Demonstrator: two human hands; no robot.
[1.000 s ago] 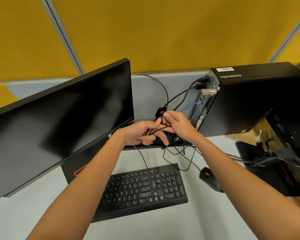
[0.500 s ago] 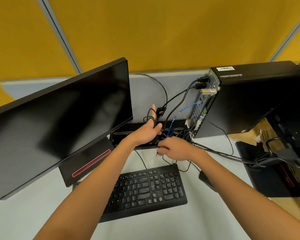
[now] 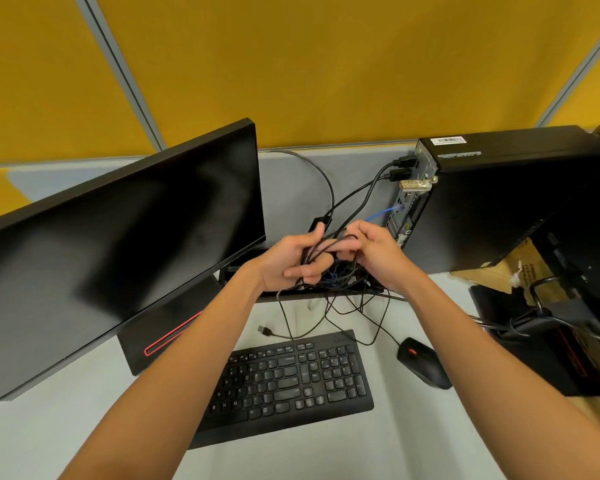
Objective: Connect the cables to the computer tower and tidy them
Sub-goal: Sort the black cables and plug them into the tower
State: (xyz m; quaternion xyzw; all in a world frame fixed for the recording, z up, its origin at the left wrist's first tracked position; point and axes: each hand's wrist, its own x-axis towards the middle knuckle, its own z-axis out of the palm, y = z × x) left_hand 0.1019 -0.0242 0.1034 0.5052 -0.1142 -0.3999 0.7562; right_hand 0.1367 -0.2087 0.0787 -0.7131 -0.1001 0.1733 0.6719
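Black cables [image 3: 321, 249] bunched in left hand [image 3: 288, 259], right hand [image 3: 378, 251] gripping

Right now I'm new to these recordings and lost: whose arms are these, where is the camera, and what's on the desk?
The camera sits on a person's head, looking down at their own bare arms. The left hand grips a bunch of thin black cables; the right hand pinches the same bunch. On the pale desk stand a monitor, a keyboard, a mouse and a computer tower with several cables plugged in. A loose USB plug lies behind the keyboard.
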